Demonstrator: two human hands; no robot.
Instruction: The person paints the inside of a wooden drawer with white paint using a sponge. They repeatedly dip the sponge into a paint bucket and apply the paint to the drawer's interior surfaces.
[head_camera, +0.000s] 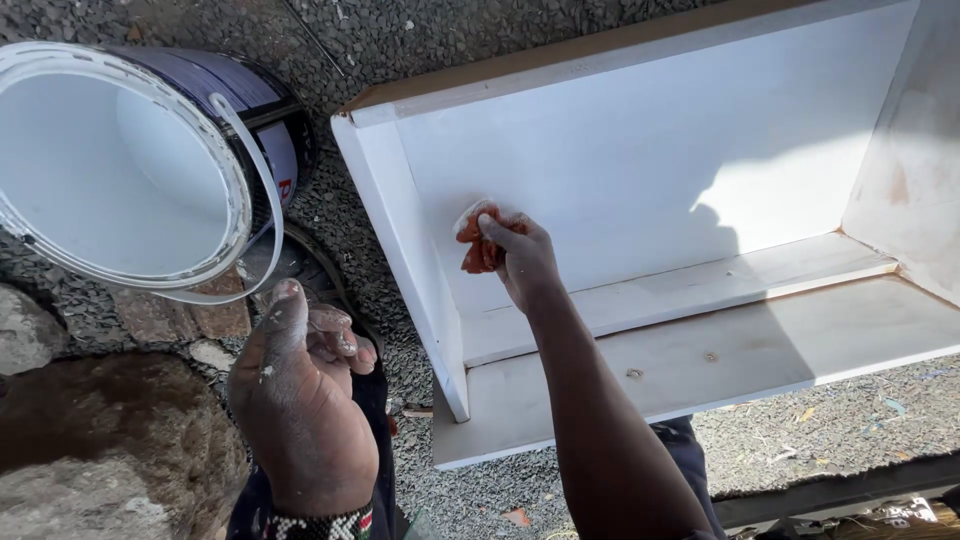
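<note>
Left hand (300, 400) idle, bucket (120, 170) beside cabinet (640, 150)

There are two hands: the left hand (300, 400) and the right hand (520, 260). One orange-red cloth (478, 240), one white-painted wooden box (640, 190) and one white bucket (130, 170) with one handle (262, 170) are in view. Two large stones lie on the gravel, one brown (110, 440) and one grey (25, 330).

White box (640, 170), raw tan along top edge, faint rusty stain on one wall. Orange-red pad (478, 240) (pale rim). White bucket (120, 170), dark blue outside. Grey gravel (400, 40). Brown rock (110, 440). Black, white and red beaded wristband (320, 523).
</note>
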